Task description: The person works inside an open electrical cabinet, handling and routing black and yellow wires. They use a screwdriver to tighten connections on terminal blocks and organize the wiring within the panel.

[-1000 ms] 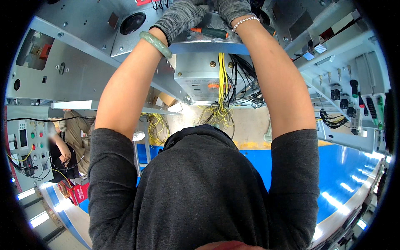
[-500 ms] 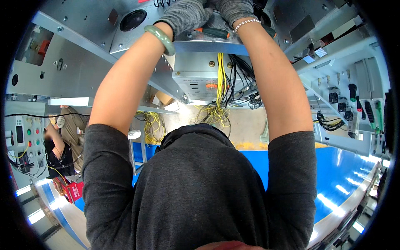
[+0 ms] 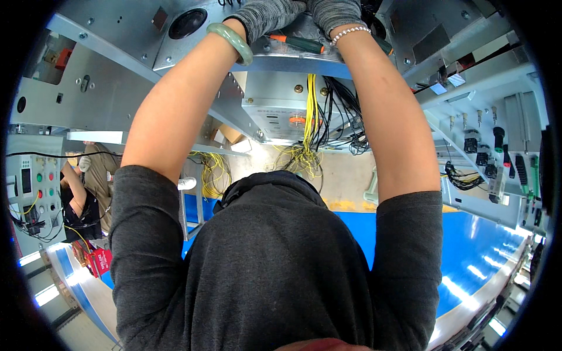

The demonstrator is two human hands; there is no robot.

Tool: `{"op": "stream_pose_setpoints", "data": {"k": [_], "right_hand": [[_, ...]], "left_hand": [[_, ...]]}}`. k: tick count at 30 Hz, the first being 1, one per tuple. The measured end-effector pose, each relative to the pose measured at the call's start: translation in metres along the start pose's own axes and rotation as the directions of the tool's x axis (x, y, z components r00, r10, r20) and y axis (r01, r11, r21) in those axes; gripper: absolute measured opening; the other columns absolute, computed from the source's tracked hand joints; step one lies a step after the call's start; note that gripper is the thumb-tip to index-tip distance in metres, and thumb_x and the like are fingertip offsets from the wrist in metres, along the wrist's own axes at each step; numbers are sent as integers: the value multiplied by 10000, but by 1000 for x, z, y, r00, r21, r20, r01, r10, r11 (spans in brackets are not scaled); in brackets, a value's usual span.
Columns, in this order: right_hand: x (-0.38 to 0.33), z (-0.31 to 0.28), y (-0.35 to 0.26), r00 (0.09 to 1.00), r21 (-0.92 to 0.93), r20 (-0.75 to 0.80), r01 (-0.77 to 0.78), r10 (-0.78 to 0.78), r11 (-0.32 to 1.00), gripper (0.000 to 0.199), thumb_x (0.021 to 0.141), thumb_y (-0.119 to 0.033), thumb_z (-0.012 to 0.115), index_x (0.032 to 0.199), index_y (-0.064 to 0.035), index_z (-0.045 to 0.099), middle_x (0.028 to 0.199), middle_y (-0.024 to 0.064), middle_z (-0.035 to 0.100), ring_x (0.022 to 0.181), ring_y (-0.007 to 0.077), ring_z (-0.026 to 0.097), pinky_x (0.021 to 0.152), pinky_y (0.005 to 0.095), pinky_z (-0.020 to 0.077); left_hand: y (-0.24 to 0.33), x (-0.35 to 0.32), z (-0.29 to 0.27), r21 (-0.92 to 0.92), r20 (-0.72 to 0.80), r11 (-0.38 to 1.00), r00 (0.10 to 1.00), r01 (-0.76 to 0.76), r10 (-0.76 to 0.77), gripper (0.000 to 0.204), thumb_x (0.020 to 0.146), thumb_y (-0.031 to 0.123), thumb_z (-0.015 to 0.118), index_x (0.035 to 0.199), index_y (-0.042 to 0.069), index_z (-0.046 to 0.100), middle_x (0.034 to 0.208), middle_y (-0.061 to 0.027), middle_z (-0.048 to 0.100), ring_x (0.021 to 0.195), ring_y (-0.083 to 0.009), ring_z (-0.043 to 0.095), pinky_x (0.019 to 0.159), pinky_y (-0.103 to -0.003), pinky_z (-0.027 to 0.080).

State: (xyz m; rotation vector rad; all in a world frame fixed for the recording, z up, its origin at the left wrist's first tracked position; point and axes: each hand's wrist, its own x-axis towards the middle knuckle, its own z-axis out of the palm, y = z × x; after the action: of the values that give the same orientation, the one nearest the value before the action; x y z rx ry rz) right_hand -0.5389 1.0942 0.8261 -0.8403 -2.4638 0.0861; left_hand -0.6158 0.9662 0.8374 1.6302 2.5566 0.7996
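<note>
My left hand (image 3: 266, 19), in a grey knitted glove with a green bangle at the wrist, reaches over a metal shelf at the top edge of the view. Close beside it on the right is my right hand (image 3: 335, 13), gloved alike, with a beaded bracelet. The picture's edge and the gloves hide most of the fingers, so whether they grip anything cannot be made out. A screwdriver (image 3: 301, 44) with a dark green and orange handle lies on the metal shelf (image 3: 257, 51) between my wrists. Another green-and-orange handle (image 3: 383, 45) shows just right of my right wrist.
Below the shelf is a grey metal box (image 3: 272, 111) with yellow cables (image 3: 308, 117) and black cables (image 3: 339, 102) hanging past it. Tools hang on a panel (image 3: 515, 117) at right. At left, another person (image 3: 88, 193) works by a control box (image 3: 36, 181) with buttons.
The view has shifted slightly. My hands sit a little higher in the picture, and more of the screwdriver shows. At left, the other person's arm has moved a little.
</note>
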Motion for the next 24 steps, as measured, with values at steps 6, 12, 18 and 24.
{"op": "stream_pose_setpoints", "data": {"k": [6,12,18,24], "right_hand": [[4,-4,0,999,-45,47,-7,9,999,216,905,-156,531,1005,-71,703,974,214,704,906,360,696,765,468,556],[-4,2,2,996,-66,-62,58,-62,996,226,908,-154,521,1037,-74,688,996,201,705,924,355,694,791,459,555],[-2,-1,0,998,-111,-47,28,-33,993,237,918,-137,486,1047,-71,674,980,195,705,905,348,697,774,465,551],[1,3,0,995,-49,-88,30,-34,998,230,891,-190,542,1031,-74,682,952,197,706,904,366,691,774,480,542]], "left_hand": [[5,1,-7,-10,101,998,994,54,-53,396,879,318,605,1108,2,669,995,-246,690,958,-395,652,860,-436,508],[1,0,-6,-77,111,997,994,-10,18,375,883,297,610,1087,-12,672,947,-254,689,898,-367,668,776,-426,526],[-6,6,-2,-126,171,992,984,-32,53,319,880,274,618,995,-11,705,869,-198,705,793,-316,660,754,-412,512],[-9,6,4,5,5,999,999,-46,46,301,882,272,579,961,16,716,900,-214,697,863,-346,675,805,-438,519]]}}
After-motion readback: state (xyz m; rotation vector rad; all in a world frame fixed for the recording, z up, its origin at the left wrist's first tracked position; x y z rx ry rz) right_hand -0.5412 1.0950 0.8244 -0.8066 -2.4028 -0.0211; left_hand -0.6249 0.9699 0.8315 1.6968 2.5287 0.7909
